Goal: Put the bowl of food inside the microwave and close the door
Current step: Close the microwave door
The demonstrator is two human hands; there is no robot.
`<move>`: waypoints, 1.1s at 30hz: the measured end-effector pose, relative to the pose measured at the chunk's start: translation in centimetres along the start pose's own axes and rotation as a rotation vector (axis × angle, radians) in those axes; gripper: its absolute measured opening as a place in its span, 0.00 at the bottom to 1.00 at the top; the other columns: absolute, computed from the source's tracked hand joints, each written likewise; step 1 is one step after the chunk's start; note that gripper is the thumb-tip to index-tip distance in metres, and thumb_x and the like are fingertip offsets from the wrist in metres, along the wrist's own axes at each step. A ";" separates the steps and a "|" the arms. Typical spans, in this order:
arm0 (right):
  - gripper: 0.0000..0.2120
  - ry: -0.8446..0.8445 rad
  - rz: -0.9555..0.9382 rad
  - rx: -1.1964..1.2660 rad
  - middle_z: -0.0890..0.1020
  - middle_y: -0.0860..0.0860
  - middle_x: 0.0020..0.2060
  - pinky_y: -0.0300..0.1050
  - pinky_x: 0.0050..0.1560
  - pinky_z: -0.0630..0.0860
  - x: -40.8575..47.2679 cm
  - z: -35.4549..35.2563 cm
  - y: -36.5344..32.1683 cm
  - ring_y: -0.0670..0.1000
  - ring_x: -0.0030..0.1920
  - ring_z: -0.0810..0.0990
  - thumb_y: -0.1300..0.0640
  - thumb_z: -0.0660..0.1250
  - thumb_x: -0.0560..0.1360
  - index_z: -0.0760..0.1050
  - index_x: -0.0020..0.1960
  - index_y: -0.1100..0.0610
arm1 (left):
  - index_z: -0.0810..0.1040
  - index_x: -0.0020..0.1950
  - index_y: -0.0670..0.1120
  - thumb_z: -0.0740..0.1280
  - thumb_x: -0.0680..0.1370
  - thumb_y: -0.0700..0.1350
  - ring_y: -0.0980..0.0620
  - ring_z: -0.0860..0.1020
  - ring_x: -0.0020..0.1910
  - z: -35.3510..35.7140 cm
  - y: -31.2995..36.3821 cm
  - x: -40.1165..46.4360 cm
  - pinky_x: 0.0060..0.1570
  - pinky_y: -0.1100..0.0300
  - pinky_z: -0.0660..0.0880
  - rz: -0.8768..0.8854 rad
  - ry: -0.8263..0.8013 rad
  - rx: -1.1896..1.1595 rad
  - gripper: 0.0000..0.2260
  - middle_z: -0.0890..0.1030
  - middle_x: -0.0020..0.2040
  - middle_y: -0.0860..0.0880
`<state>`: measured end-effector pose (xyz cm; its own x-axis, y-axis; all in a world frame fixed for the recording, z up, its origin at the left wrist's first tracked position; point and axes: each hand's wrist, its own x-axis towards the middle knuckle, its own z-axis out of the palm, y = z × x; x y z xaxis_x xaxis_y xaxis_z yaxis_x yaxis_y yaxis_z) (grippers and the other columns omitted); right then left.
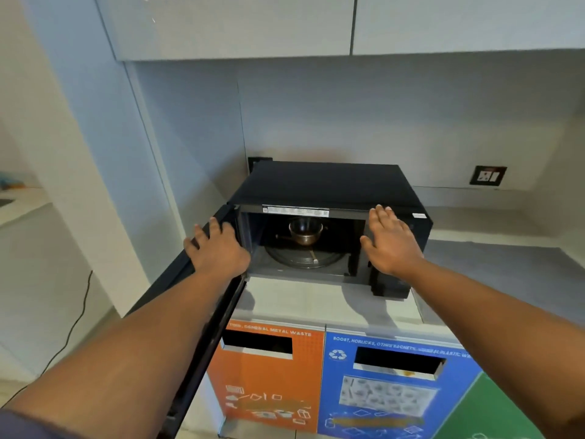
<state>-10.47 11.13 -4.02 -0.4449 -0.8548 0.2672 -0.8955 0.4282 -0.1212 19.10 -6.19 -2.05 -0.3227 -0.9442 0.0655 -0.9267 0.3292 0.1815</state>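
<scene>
Inside microwave (329,185): 1 bowl (305,231) on turntable. Door (196,299) open; left hand (218,248) spread on it. Right hand (389,242) spread flat, empty.

- Only 1 view is given, taken from a camera worn on the person's head.
- The scene is seen from above and in front, with the view tilted forward and down toward the open microwave (329,217) on the counter (493,258).
- Both forearms are seen reaching away from the lower corners, so the left hand (218,248) and right hand (391,240) are placed near the middle of the frame.
- The microwave is held at arm's reach; the waste bin fronts (269,375) below are seen closer, at the bottom edge.
- Straight lines are bent toward the edges by the wide-angle lens, as seen in the upper cabinets (237,26).
- No 2nd view is supplied, so no part of the scene is shared.
</scene>
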 end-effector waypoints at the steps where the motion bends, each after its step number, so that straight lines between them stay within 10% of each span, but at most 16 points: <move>1: 0.33 -0.019 0.007 -0.032 0.49 0.57 0.84 0.56 0.81 0.49 0.4 -0.1 0.8 0.58 0.83 0.46 0.44 0.53 0.85 0.46 0.83 0.58 | 0.58 0.83 0.47 0.62 0.79 0.50 0.36 0.47 0.84 0.1 -0.1 0.1 0.80 0.35 0.48 -0.012 -0.013 0.028 0.33 0.50 0.86 0.44; 22: 0.29 -0.046 0.007 -0.050 0.60 0.55 0.82 0.55 0.80 0.55 1.8 -1.2 3.1 0.56 0.82 0.57 0.47 0.51 0.85 0.55 0.82 0.57 | 0.66 0.79 0.43 0.59 0.80 0.52 0.38 0.64 0.79 -2.2 7.7 -1.1 0.73 0.42 0.68 -0.028 -0.182 0.060 0.28 0.65 0.81 0.43; 33: 0.32 -0.035 0.018 0.083 0.65 0.54 0.81 0.57 0.77 0.60 2.5 -1.9 3.8 0.56 0.80 0.61 0.37 0.52 0.83 0.62 0.80 0.54 | 0.55 0.85 0.46 0.49 0.86 0.55 0.39 0.44 0.85 0.7 13.6 0.1 0.82 0.43 0.46 0.230 -0.192 -0.047 0.28 0.48 0.87 0.46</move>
<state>-14.97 11.21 -2.01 -0.4597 -0.8575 0.2310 -0.8846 0.4191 -0.2047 6.36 -1.77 -0.29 -0.5580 -0.8263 -0.0760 -0.8163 0.5302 0.2293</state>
